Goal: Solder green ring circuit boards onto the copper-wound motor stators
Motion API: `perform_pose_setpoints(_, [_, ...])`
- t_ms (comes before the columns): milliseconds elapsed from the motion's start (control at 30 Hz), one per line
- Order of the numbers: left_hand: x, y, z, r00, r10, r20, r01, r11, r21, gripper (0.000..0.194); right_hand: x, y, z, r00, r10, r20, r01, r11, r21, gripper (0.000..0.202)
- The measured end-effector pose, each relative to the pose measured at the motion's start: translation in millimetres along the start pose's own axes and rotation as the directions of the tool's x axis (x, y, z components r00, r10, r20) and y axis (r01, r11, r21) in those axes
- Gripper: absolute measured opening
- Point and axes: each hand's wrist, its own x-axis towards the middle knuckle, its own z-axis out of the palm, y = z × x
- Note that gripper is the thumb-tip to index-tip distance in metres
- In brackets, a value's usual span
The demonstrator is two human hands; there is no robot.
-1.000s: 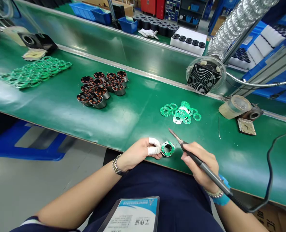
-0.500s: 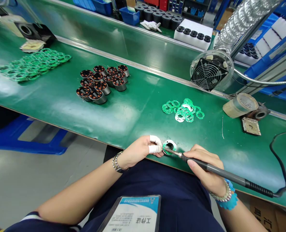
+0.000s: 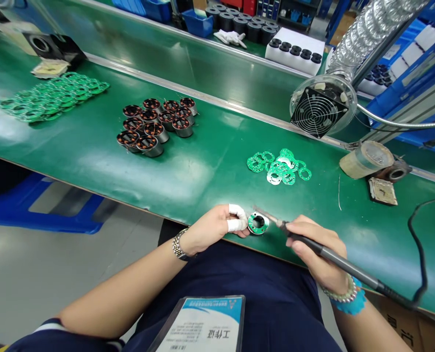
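My left hand (image 3: 224, 220), with white tape or finger cots on two fingers, is closed at the left side of a motor stator (image 3: 263, 230). On top of that stator lies a green ring-shaped circuit board (image 3: 253, 225) with a dark hole in the middle. Like a pen, my right hand (image 3: 320, 244) grips a soldering iron (image 3: 344, 264). The iron's metal tip is over the far edge of the board, pointing up and left; whether it touches cannot be made out. My left fingertips are partly hidden.
Loose green ring boards (image 3: 285, 166) lie ahead. Wound stators (image 3: 153, 127) stand left of them, and stacked boards (image 3: 52, 98) lie farther left. A fume fan (image 3: 314, 112) hangs at the back right, near a cup (image 3: 366, 159), an iron holder (image 3: 397, 171) and a cleaning sponge (image 3: 382, 190).
The soldering iron's tip has lifted off the board's middle and shifted toward its far edge. My right hand has moved slightly right. My left hand and the stator stay nearly still.
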Motion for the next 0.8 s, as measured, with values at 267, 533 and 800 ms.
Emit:
perform_pose_setpoints(267, [-2,-2,0.0,1.000,0.020,-0.014,-0.020,1.000,-0.010,0.013,24,29,13,0.955,-0.034,0.296,0.085,0.984,-0.158,0.035])
perform_pose_setpoints(533, [-21,-8,13.0,0.978,0.047,-0.204,-0.037,0.998,0.052,0.021,5,28,32,0.999,0.011,0.030,-0.001,0.952,-0.307,0.036])
perform_pose_setpoints(800, [-17,-13,18.3,0.994,0.037,-0.104,-0.041,0.999,-0.033,0.015,-4,26,44,0.997,-0.012,-0.075,-0.013,0.947,-0.322,0.036])
